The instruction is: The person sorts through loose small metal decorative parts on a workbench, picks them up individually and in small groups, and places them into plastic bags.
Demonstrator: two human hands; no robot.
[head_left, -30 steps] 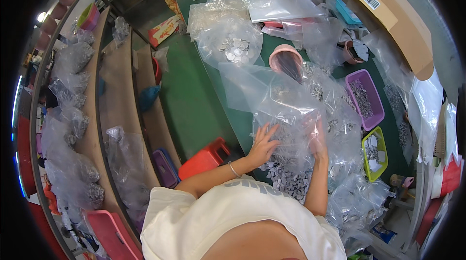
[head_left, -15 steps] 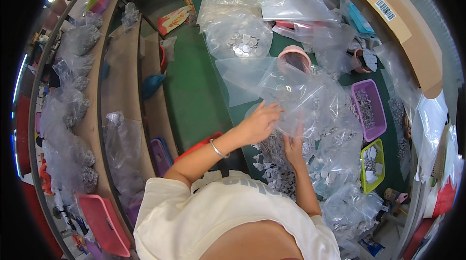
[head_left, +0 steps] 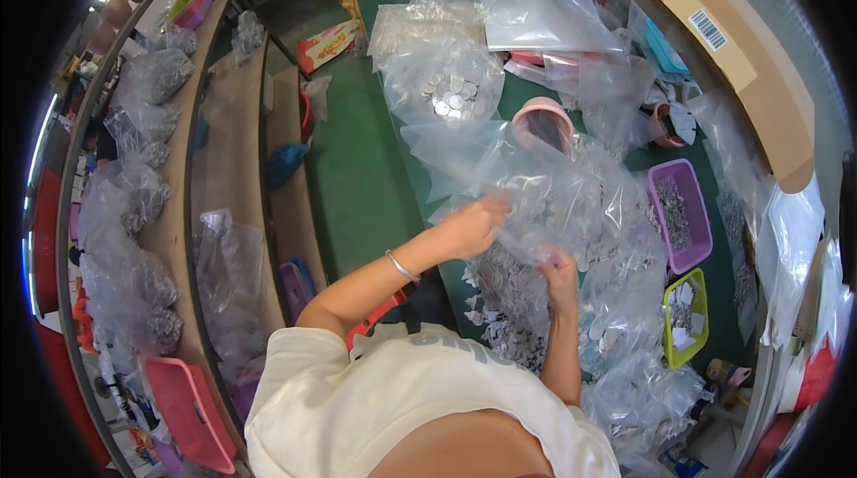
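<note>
A clear plastic bag (head_left: pixel 525 226) stretches between my two hands over the bench. My left hand (head_left: pixel 478 226), below a silver bracelet on the wrist, has its fingers closed on the bag's left edge. My right hand (head_left: pixel 560 274) pinches the bag's near edge, its fingers curled. Just below them lies a heap of small grey metal pieces (head_left: pixel 509 290), partly under clear film. Beyond the hands stands a pink round tub (head_left: pixel 544 106), with loose plastic sheeting against its near side. Farther off, a clear bag holds round silver discs (head_left: pixel 449 96).
On the right stand a purple basket (head_left: pixel 705 219) of small metal parts and a yellow-green basket (head_left: pixel 699 335) with white pieces. Filled clear bags (head_left: pixel 616 317) crowd the bench beside my right arm. A shelf rack (head_left: pixel 192 237) with bagged parts runs along the left.
My left fingers, spread out before, have closed on the plastic. My right hand has shifted slightly right and curled, and the bag between them is bunched lower.
</note>
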